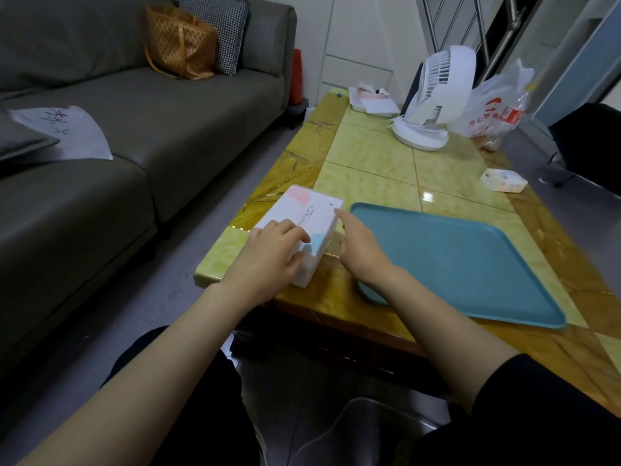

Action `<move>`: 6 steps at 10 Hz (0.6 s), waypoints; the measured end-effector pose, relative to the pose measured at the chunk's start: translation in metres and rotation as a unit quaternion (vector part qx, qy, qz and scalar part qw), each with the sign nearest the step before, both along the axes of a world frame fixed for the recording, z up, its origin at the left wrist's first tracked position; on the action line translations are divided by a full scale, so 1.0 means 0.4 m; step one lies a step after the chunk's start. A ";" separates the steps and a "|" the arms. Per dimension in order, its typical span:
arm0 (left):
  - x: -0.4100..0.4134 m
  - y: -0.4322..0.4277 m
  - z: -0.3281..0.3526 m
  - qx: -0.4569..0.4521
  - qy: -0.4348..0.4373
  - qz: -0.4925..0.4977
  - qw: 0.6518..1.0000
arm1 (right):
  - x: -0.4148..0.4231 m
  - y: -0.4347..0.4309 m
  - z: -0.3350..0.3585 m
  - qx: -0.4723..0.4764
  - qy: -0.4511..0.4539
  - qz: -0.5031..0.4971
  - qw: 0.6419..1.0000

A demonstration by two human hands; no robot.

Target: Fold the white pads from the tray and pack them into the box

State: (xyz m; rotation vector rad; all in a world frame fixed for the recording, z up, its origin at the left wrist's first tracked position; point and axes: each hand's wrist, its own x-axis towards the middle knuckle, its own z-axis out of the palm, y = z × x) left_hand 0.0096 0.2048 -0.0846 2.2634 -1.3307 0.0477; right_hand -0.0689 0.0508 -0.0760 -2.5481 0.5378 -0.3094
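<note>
Head view. The white box (pixel 304 227) lies on the table (pixel 376 176) with its long axis running away from the person, near end toward the body. The left hand (pixel 270 253) rests directly on top of the box at that near end. Its fingers are bent and their tips lie on the box's top face, not wrapped round it, and it carries nothing. The right hand (pixel 359 252) lies just to the right of the box with its index fingertip (pixel 337 213) stretched forward to touch the far right top edge. Its other fingers are loosely curled and it holds nothing. The box thus sits under the left hand and immediately left of the right hand, within reach of both, and it appears closed. The blue tray (pixel 470 264) lies to the right of the right hand, its near left corner beneath that wrist. No white pads show on it. Judged from this, the coming move turns on the right-hand edge of the box, where the index finger is placed.
</note>
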 end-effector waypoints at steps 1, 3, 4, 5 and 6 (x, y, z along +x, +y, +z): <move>0.002 -0.012 -0.008 0.039 -0.039 0.025 0.998 | 0.019 -0.027 -0.012 -0.075 0.073 0.030 0.994; -0.001 -0.033 -0.010 0.062 -0.076 0.031 0.995 | 0.017 -0.033 -0.010 -0.160 0.126 0.050 0.978; -0.004 -0.037 -0.012 0.072 -0.083 0.030 0.994 | 0.015 -0.032 -0.019 -0.173 0.126 0.049 0.976; -0.006 -0.037 -0.017 0.055 -0.094 0.035 0.993 | 0.021 -0.035 -0.006 -0.159 0.110 0.060 0.979; -0.011 -0.038 -0.014 0.077 -0.085 0.042 0.993 | 0.022 -0.052 0.029 -0.105 0.081 0.035 0.990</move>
